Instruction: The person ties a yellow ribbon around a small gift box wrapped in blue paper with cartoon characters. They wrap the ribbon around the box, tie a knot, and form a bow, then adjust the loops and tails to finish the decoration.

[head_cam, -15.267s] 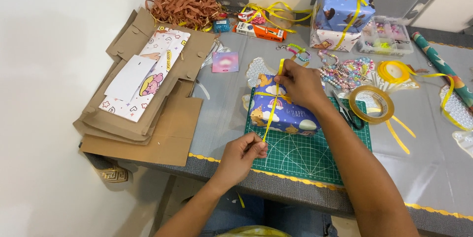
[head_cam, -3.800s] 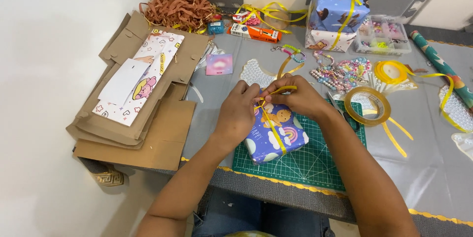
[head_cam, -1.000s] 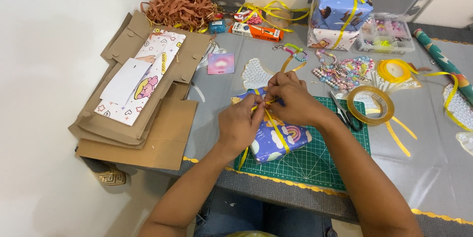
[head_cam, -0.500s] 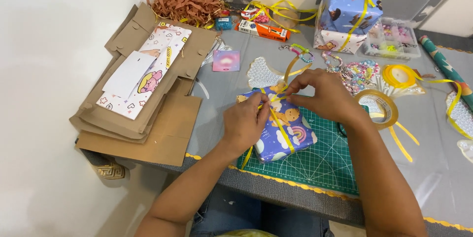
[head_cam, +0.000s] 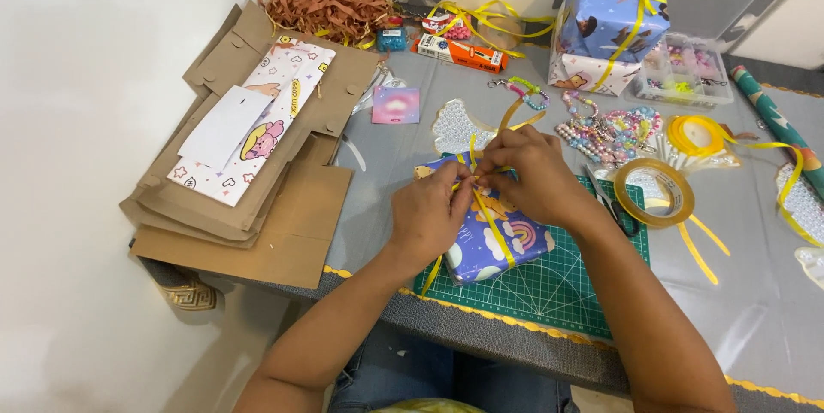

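The small wrapped gift box (head_cam: 502, 241) lies on the green cutting mat (head_cam: 566, 288) near the table's front edge, flat so the yellow ribbon (head_cam: 493, 237) can cross its top. Both hands meet over its far end: the left hand (head_cam: 433, 211) and the right hand (head_cam: 528, 173) each pinch the ribbon, fingertips together, probably to keep the strands taut at the knot (the knot itself is hidden). Half a second ago the right hand sat further right; it has closed in, and the box has barely moved. A ribbon spool (head_cam: 657, 194) lies just right of the mat.
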